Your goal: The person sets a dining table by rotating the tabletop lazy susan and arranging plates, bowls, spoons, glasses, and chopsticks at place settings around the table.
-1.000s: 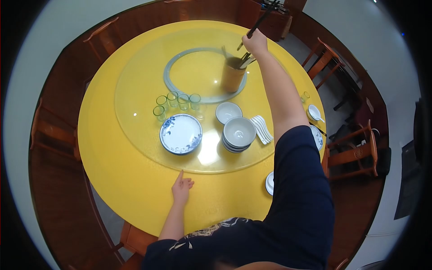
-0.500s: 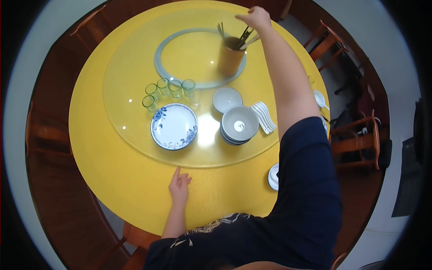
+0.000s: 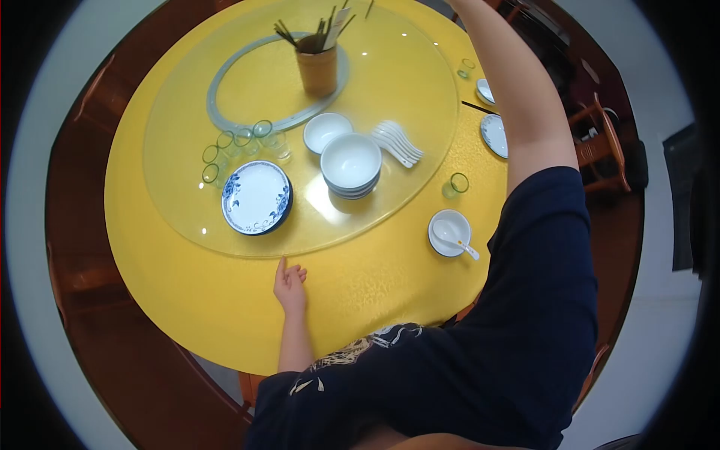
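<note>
My left hand [image 3: 289, 284] rests at the near rim of the glass turntable [image 3: 360, 238], index finger stretched to the edge, the other fingers loosely bent. It holds nothing. My right forearm [image 3: 517, 82] reaches past the top edge, where the hand is cut off. A thin dark stick [image 3: 370, 9] shows at the top, its upper end out of frame. On the turntable stand a brown holder [image 3: 318, 73] with chopsticks, stacked blue-flowered plates [image 3: 256, 196], stacked white bowls [image 3: 351, 161], another white bowl [image 3: 327, 133], white spoons [image 3: 397, 142] and several green-rimmed glasses [image 3: 243, 139].
On the yellow table [image 3: 375, 281] at right sit a small bowl [image 3: 448, 223] with a white spoon [image 3: 459, 244], a glass [image 3: 456, 184] and a flowered plate [image 3: 494, 135]. My right arm partly covers that side. Wooden chairs [image 3: 604, 146] stand around the table.
The camera view has turned, so the tableware appears farther left and higher. My right hand has gone from above the chopstick holder to beyond the top edge. My left hand stays at the turntable rim.
</note>
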Demonstrator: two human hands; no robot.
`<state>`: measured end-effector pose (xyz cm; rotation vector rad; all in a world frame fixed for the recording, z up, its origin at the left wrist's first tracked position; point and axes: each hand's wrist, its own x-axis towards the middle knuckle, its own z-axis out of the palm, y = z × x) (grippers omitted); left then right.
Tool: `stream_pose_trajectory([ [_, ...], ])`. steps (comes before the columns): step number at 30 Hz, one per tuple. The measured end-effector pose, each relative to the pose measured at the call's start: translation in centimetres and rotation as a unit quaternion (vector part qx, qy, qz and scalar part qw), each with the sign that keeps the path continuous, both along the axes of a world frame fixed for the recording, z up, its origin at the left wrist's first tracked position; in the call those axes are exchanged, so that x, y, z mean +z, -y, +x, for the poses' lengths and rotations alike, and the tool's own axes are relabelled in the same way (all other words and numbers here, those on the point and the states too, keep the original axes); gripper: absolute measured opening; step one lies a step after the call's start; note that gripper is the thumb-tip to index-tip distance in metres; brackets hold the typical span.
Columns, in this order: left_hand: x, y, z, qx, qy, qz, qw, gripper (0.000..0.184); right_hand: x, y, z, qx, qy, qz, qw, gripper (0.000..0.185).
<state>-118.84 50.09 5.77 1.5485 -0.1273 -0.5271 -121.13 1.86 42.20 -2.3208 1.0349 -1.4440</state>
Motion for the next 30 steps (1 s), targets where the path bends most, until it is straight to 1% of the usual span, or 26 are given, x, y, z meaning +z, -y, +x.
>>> stream_pose_trajectory([
  [3,-0.2,-0.2,-0.2,-0.014,0.026,0.004,1.0,0.035,-1.5,-1.8,-7.2,0.008,-0.055,-0.011,0.998,0.026],
  [4,-0.6,-0.3,0.0,-0.017,0.028,-0.003,0.999,0.035,-2.4,-2.1,-9.6,0.019,-0.09,0.009,0.996,0.026],
  [6,-1.2,-0.5,0.1,-0.022,0.032,-0.016,0.999,0.035,-5.8,-1.5,-14.8,0.047,-0.102,-0.022,0.993,0.033],
  [10,-1.4,-0.6,0.1,-0.03,0.029,-0.03,0.999,0.033,-10.2,-6.7,-24.6,0.001,-0.156,0.089,0.984,0.029],
  [14,-2.2,-0.8,0.6,-0.041,0.038,-0.042,0.998,0.032,-15.3,-11.4,-32.2,-0.01,-0.142,0.176,0.974,0.027],
  [17,-2.8,-0.7,1.1,-0.051,0.046,-0.058,0.996,0.031,-18.1,-15.5,-35.5,-0.054,-0.174,0.216,0.959,0.025],
  [18,-3.0,-0.8,1.1,-0.057,0.046,-0.059,0.996,0.031,-20.4,-16.0,-36.7,-0.046,-0.188,0.194,0.962,0.024],
  [20,-2.5,-0.4,0.7,-0.032,0.039,-0.044,0.998,0.03,-23.3,-18.2,-38.0,-0.034,-0.193,0.254,0.947,0.024],
  [22,-2.3,-0.2,0.6,-0.038,0.041,-0.029,0.998,0.029,-26.1,-19.9,-38.4,-0.024,-0.238,0.224,0.945,0.027],
  [24,-1.7,-0.1,0.2,-0.041,0.037,-0.025,0.998,0.029,-29.2,-21.0,-38.0,-0.02,-0.263,0.248,0.932,0.031],
  [25,-1.6,0.0,0.0,-0.035,0.038,-0.028,0.998,0.029,-29.9,-21.0,-37.4,-0.011,-0.276,0.254,0.927,0.033],
  [28,-2.5,-0.2,0.5,-0.018,0.044,-0.025,0.999,0.027,-31.4,-22.2,-35.6,0.015,-0.205,0.416,0.886,0.038],
  [30,-3.1,0.0,0.9,-0.001,0.048,-0.018,0.999,0.026,-32.5,-21.4,-34.9,0.063,-0.256,0.489,0.832,0.04],
])
